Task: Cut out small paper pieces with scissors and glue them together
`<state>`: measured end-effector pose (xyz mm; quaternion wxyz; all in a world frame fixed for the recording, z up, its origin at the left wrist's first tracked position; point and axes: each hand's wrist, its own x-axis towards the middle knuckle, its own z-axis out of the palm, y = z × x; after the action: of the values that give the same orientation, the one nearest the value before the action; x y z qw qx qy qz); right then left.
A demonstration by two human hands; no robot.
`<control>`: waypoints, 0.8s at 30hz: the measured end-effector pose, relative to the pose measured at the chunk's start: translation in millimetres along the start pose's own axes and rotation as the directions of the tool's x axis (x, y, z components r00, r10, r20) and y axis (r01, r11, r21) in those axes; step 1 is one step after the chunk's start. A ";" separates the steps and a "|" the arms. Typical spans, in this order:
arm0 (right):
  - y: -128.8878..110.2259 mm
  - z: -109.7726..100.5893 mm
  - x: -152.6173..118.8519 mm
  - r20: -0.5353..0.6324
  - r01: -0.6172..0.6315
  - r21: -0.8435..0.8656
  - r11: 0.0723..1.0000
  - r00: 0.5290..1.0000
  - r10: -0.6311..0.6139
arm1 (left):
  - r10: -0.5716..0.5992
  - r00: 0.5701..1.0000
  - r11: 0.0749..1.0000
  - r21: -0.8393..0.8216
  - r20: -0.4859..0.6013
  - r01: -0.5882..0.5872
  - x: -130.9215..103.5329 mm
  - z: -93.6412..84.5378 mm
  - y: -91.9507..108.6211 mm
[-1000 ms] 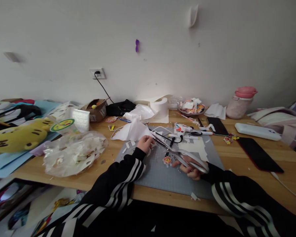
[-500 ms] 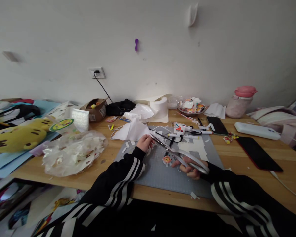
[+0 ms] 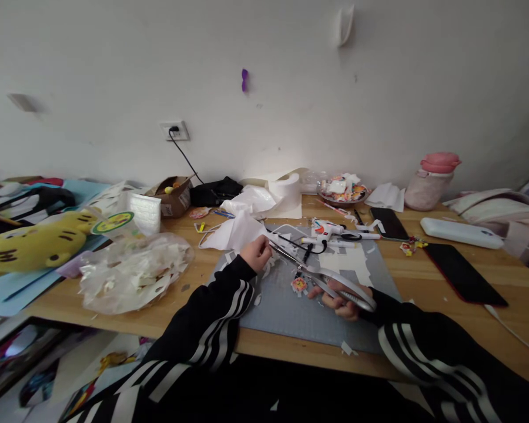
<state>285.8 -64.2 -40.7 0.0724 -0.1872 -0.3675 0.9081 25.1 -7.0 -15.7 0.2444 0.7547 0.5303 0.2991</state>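
Note:
My right hand (image 3: 341,301) is wrapped round the handles of large grey scissors (image 3: 321,274), whose blades point up and left over the grey cutting mat (image 3: 300,320). Close to the blade tips, my left hand (image 3: 256,252) is closed, its fingers pinched together; whatever is between them is too small to make out. A small orange and pink flower-like piece (image 3: 298,285) lies on the mat below the blades. White paper scraps are scattered about the mat.
A glue gun (image 3: 326,230) and pens lie behind the scissors. To the left are a plastic bag of scraps (image 3: 136,273) and a yellow plush toy (image 3: 39,244). Phones (image 3: 465,275), a white power bank (image 3: 461,232) and a pink bottle (image 3: 431,182) stand or lie right.
My left hand has shifted slightly left and up, with its fingers curled more. My right hand and the scissors have hardly moved.

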 end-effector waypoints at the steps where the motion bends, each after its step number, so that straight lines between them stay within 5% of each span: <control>1: -0.4 0.8 0.1 -0.002 -0.002 0.000 1.000 1.000 0.002 | 0.038 0.999 0.987 0.155 0.005 -0.038 -0.4 -2.4 -1.4; 5: -1.0 2.1 -0.7 -0.025 -0.012 0.007 1.000 1.000 0.012 | 0.094 0.995 0.909 0.407 0.020 -0.094 -2.2 -10.1 -1.4; 24: -1.6 -1.6 0.0 -0.006 -0.020 0.007 1.000 1.000 0.020 | 0.034 0.994 0.960 0.279 -0.103 -0.004 -7.9 -14.8 2.6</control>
<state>286.5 -62.0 -40.7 0.0649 -0.1932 -0.3621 0.9096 14.2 -14.5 -5.1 0.1045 0.7696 0.5720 0.2640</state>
